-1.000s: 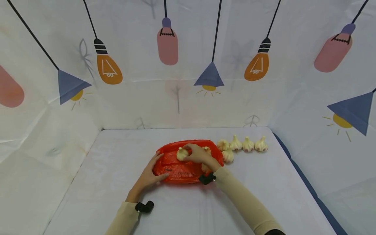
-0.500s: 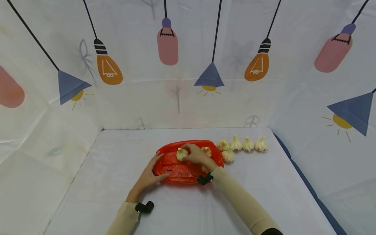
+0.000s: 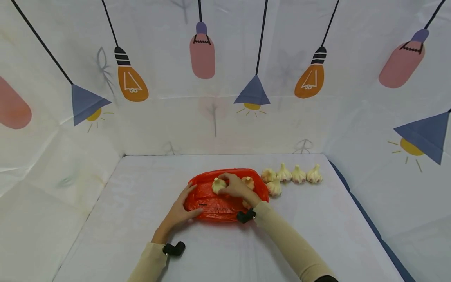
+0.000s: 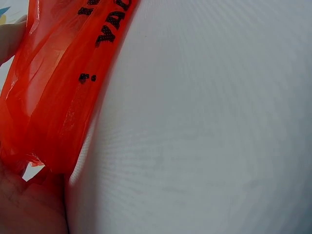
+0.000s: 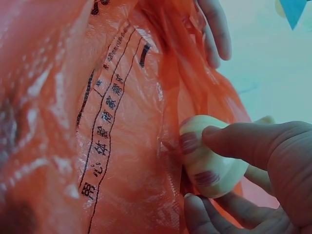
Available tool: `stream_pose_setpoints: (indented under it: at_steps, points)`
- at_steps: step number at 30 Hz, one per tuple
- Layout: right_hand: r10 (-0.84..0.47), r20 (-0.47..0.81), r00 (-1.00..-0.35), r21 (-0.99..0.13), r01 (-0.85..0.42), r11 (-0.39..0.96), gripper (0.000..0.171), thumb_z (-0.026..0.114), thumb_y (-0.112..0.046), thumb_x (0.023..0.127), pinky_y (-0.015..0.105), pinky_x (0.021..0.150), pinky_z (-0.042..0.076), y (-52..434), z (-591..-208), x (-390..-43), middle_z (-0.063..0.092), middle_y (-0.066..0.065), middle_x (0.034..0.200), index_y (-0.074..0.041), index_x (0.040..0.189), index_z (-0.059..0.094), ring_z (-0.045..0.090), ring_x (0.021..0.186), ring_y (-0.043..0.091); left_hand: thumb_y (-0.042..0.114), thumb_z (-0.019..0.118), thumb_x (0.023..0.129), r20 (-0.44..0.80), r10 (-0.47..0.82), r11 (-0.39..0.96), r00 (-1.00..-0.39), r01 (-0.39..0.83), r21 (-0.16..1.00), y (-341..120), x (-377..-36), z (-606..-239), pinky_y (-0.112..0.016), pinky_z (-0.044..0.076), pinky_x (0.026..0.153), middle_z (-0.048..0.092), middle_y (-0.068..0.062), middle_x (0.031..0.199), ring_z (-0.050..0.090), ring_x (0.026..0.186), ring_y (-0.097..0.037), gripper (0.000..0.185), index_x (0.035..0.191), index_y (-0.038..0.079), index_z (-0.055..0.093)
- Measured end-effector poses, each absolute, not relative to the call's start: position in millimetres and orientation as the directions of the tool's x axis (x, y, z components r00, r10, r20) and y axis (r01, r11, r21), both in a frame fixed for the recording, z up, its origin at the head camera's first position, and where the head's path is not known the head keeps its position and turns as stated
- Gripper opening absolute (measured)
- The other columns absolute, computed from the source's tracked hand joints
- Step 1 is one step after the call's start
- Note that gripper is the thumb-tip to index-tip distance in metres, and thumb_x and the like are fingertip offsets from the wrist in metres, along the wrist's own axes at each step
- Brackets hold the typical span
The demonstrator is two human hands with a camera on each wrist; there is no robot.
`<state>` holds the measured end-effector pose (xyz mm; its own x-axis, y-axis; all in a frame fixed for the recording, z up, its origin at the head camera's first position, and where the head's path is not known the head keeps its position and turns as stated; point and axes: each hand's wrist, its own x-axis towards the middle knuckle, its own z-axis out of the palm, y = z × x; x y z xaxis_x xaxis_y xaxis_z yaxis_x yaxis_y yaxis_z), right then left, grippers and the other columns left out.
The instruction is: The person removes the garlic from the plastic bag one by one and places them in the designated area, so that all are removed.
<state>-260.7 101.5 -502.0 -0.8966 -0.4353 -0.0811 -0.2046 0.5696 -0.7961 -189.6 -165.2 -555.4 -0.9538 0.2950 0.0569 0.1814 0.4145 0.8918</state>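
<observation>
A red-orange plastic bag (image 3: pixel 215 205) lies on the white table (image 3: pixel 141 219). My right hand (image 3: pixel 237 187) pinches a pale garlic bulb (image 3: pixel 218 185) at the bag's top; the right wrist view shows fingers and thumb (image 5: pixel 243 141) curled round the bulb (image 5: pixel 209 163) against the printed film (image 5: pixel 97 122). My left hand (image 3: pixel 177 211) holds the bag's left end, fingers along its edge and thumb on the front. In the left wrist view the film (image 4: pixel 53 97) runs up from the palm (image 4: pixel 29 204). A second bulb (image 3: pixel 248 182) lies by my right hand.
Several garlic bulbs (image 3: pixel 292 174) stand in a row right of the bag, with one more (image 3: pixel 274 188) just in front of them. Sheets printed with lamps wall the table at the back and both sides. A dark blue strip (image 3: pixel 366 223) edges the table's right side.
My right forearm has slid a little to the left and forward. The bulb, the bag and my left hand stay where they were.
</observation>
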Motion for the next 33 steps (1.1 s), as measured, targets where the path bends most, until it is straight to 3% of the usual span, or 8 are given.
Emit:
stream_pose_setpoints:
  at_steps: [9, 15, 23, 28, 33]
  points:
    - [-0.417, -0.076, -0.906, -0.800, -0.195, 0.568, 0.049, 0.081, -0.018, 0.089, 0.037, 0.090, 0.054, 102.5, -503.5, -259.3, 0.067, 0.011, 0.124, -0.002, 0.132, 0.063, 0.060, 0.104, 0.020, 0.034, 0.084, 0.085, 0.064, 0.296, 0.418, -0.953, 0.190, 0.888, -163.5, -189.3, -554.2, -0.069, 0.017, 0.123, 0.017, -0.002, 0.173, 0.014, 0.160, -0.036, 0.090, 0.161, 0.019, 0.036]
    - [-0.400, -0.080, -0.913, -0.804, -0.178, 0.568, 0.049, 0.082, -0.022, 0.088, 0.037, 0.090, 0.054, 102.0, -504.1, -257.6, 0.067, 0.010, 0.122, -0.004, 0.130, 0.064, 0.060, 0.102, 0.019, 0.034, 0.083, 0.086, 0.058, 0.295, 0.429, -0.954, 0.186, 0.884, -164.0, -189.5, -555.1, -0.070, 0.016, 0.122, 0.016, -0.005, 0.173, 0.014, 0.159, -0.039, 0.090, 0.161, 0.020, 0.035]
    - [-0.400, -0.062, -0.915, -0.814, -0.185, 0.551, 0.034, 0.077, -0.014, 0.091, 0.037, 0.090, 0.057, 103.2, -504.2, -255.2, 0.069, 0.011, 0.117, -0.003, 0.122, 0.067, 0.066, 0.105, 0.023, 0.037, 0.082, 0.086, 0.057, 0.299, 0.433, -0.952, 0.189, 0.881, -164.9, -190.6, -555.6, -0.070, 0.016, 0.122, 0.016, -0.003, 0.174, 0.014, 0.159, -0.037, 0.089, 0.161, 0.022, 0.035]
    - [-0.453, -0.076, -0.888, -0.794, -0.220, 0.566, 0.044, 0.080, -0.021, 0.091, 0.042, 0.102, 0.054, 101.3, -507.2, -254.4, 0.067, 0.012, 0.128, -0.004, 0.129, 0.063, 0.062, 0.119, 0.026, 0.037, 0.083, 0.086, 0.056, 0.299, 0.435, -0.953, 0.188, 0.881, -165.2, -190.6, -555.6, -0.070, 0.016, 0.123, 0.016, -0.002, 0.173, 0.013, 0.160, -0.036, 0.090, 0.161, 0.024, 0.035]
    - [-0.457, -0.103, -0.883, -0.812, -0.191, 0.552, 0.055, 0.080, -0.027, 0.091, 0.046, 0.103, 0.053, 96.5, -508.1, -251.5, 0.063, 0.012, 0.136, -0.006, 0.137, 0.058, 0.061, 0.122, 0.027, 0.038, 0.083, 0.085, 0.059, 0.304, 0.421, -0.951, 0.190, 0.887, -165.3, -189.9, -555.8, -0.069, 0.016, 0.123, 0.016, -0.001, 0.173, 0.012, 0.160, -0.035, 0.090, 0.160, 0.024, 0.035]
